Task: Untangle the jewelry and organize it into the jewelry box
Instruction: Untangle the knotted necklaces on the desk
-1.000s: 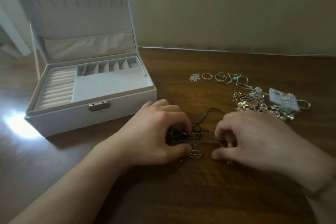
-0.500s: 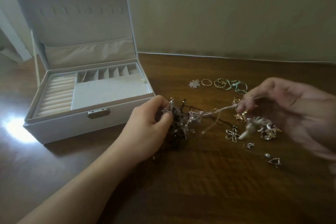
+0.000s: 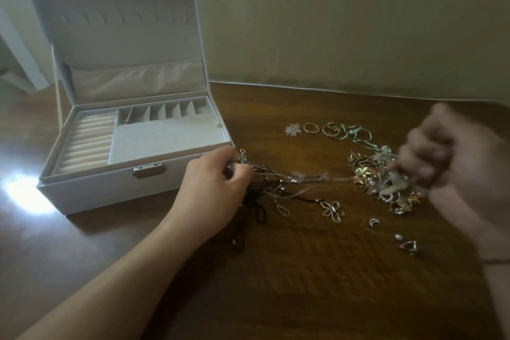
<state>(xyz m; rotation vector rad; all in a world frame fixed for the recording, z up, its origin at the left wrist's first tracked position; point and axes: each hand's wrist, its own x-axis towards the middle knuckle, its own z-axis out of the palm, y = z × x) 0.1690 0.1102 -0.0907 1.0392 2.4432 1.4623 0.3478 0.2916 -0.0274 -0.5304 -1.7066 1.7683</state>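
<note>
Since a second ago you've lifted both hands off the worktop [image 3: 303,284] and pulled them apart, stretching the tangle between them.

Head view: your left hand [image 3: 212,190] sits just in front of the jewelry box [image 3: 116,185], forearm angled in from the lower left, fingers curled and pinching the dark knot of cords and chains [image 3: 256,182] with a small silver charm poking up above your fingertips. Thin pale strands [image 3: 303,175] run rightward from that knot toward your right hand [image 3: 455,168], which is raised and motion-blurred over the heap of gold and pearl pieces [image 3: 386,182]; its fingers look curled, but whether they actually grip the strands I cannot tell. A flower pendant [image 3: 332,210] lies on the worktop between your hands. Two gold rings [image 3: 321,128] and a green cord [image 3: 356,132] lie farther back. The box stands open at the left, lid upright.
</note>
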